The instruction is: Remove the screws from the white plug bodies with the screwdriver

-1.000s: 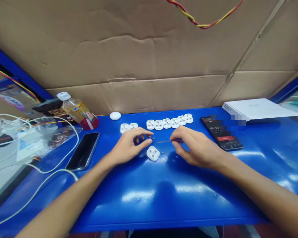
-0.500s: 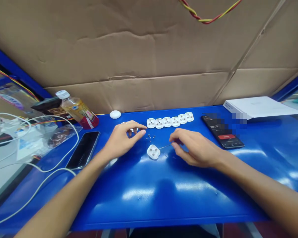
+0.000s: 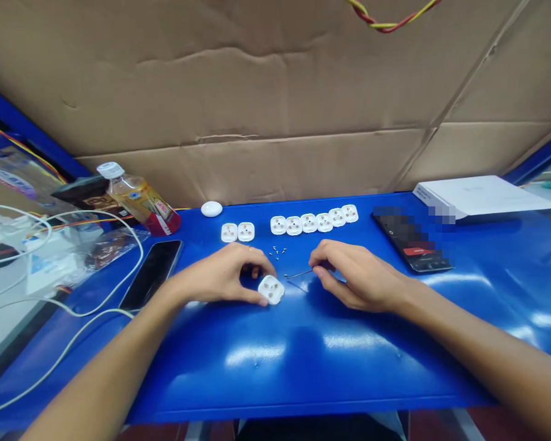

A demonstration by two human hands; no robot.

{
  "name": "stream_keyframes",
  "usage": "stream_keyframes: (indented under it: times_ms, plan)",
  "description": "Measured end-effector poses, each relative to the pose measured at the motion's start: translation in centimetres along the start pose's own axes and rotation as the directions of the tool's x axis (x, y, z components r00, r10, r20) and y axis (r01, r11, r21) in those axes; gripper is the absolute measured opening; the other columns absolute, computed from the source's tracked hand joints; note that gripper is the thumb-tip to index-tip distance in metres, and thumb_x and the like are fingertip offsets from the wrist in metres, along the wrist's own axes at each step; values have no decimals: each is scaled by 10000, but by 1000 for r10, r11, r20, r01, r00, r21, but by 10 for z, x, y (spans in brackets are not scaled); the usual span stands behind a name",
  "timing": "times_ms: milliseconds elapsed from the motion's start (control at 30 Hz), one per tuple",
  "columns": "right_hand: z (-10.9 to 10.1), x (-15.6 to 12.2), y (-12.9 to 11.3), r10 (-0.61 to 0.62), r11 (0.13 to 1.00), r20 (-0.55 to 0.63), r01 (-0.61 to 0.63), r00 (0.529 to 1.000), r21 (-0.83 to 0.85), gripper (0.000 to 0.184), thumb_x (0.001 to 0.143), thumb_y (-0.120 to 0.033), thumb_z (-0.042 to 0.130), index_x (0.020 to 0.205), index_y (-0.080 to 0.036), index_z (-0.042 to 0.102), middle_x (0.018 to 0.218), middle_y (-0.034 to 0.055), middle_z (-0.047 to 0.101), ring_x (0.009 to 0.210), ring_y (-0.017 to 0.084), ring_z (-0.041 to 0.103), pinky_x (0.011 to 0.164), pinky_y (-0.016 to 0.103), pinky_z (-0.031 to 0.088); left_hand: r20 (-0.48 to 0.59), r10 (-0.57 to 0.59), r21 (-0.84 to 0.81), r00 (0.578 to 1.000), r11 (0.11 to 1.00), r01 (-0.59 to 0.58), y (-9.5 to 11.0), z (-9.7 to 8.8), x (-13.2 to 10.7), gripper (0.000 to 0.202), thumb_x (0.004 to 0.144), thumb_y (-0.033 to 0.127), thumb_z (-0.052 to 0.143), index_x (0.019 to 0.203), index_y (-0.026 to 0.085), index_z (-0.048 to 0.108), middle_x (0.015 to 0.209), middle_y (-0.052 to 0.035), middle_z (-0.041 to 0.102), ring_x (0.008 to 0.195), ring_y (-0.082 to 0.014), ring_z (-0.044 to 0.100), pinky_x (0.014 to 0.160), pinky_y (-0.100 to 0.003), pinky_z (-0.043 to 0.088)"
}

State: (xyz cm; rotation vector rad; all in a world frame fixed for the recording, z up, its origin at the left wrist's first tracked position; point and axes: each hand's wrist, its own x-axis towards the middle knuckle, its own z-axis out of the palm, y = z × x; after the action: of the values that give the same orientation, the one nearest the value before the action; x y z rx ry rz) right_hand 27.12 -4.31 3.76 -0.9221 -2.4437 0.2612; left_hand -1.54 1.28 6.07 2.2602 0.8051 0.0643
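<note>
On the blue metal tabletop (image 3: 303, 367), the left hand (image 3: 220, 275) grips a white plastic socket base (image 3: 270, 289) at its 3 o'clock between thumb and fingers. The socket lies well nearer this hand's palm than the right hand (image 3: 362, 282), whose fingertips pinch a thin-shafted screwdriver (image 3: 298, 274), its long axis pointing toward 9 o'clock at the socket. Tiny metal screws (image 3: 278, 251) lie at the socket's 12 o'clock.

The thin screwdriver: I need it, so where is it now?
Head view: the thin screwdriver is pinched in the right hand, tip pointing left toward the white plastic piece at the left hand.
</note>
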Motion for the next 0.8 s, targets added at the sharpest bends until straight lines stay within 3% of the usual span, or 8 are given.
stream_keyframes:
  times_ms: [267, 500, 567, 667, 733, 800]
  plan:
    - [2, 2, 1, 48, 998, 59, -45, 997, -38, 139, 1053, -219, 458, 1115, -191, 579, 1010, 82, 686, 842, 197, 645, 746, 336, 531, -39, -3, 18, 999, 1000, 4, 0, 5, 1, 385, 809, 443, 850, 1111, 221, 763, 1041, -32, 746, 911, -201, 651, 777, -274, 472]
    - [6, 2, 7, 60, 997, -17, -61, 998, -43, 139, 1078, -252, 456, 1127, -189, 569, 1015, 86, 679, 880, 215, 664, 766, 367, 555, -179, 49, -1, 983, 999, -50, 1, 16, 8, 458, 799, 482, 857, 1154, 212, 757, 1062, -46, 748, 893, -200, 648, 780, -291, 494]
    - [7, 3, 9, 78, 996, -16, -79, 997, -49, 146, 1079, -239, 448, 1150, -194, 567, 1045, 93, 677, 917, 226, 669, 785, 379, 561, -284, 25, -13, 958, 999, -30, -1, 17, 10, 440, 843, 499, 815, 1174, 215, 757, 1083, -54, 750, 879, -196, 652, 772, -296, 503]
    - [9, 4, 10, 125, 991, 12, -125, 992, -41, 189, 1081, -219, 418, 1193, -201, 568, 1114, 110, 674, 987, 246, 676, 812, 399, 571, -479, -35, 14, 877, 999, 48, -8, 18, 14, 313, 954, 447, 697, 1144, 211, 775, 1006, -51, 751, 787, -169, 631, 726, -295, 485]
    - [10, 4, 10, 163, 987, 30, -162, 986, -18, 217, 1083, -219, 401, 1215, -204, 573, 1150, 118, 672, 1018, 255, 677, 826, 411, 575, -533, -36, 47, 846, 996, 72, -13, 21, 17, 260, 948, 397, 708, 1109, 210, 790, 965, -46, 749, 747, -159, 608, 703, -293, 469]
    - [11, 5, 10, 179, 984, 38, -179, 983, 4, 235, 1084, -227, 394, 1226, -207, 580, 1171, 122, 669, 1029, 261, 676, 836, 421, 577, -526, -21, 60, 850, 996, 61, -17, 24, 21, 231, 910, 358, 754, 1086, 217, 804, 975, -44, 759, 746, -159, 600, 691, -290, 460]
